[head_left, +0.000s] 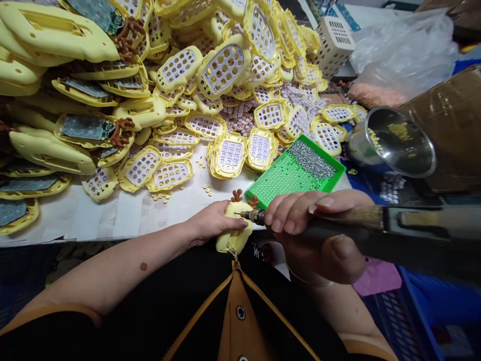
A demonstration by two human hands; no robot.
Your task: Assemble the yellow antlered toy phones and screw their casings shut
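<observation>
My left hand [216,220] is closed around a yellow plastic toy phone casing [229,240] with brown antlers, held close to my body at the table's front edge. In my right hand [319,225] is a power screwdriver [349,228], its fingers wrapped round the dark grip. The screwdriver's thin bit points left and reaches the casing's back; whether it sits in a screw hole I cannot tell. Just beyond my hands lies a green perforated tray [259,188] with a heap of small metal screws [311,160] at its far end.
Piled yellow casings [180,67] with white keypad grids cover the back of the white table [128,215]. Casings with circuit boards [82,126] stack up at left. A metal bowl [391,143], cardboard box [447,130], plastic bags [406,45] and a white basket [334,45] stand right.
</observation>
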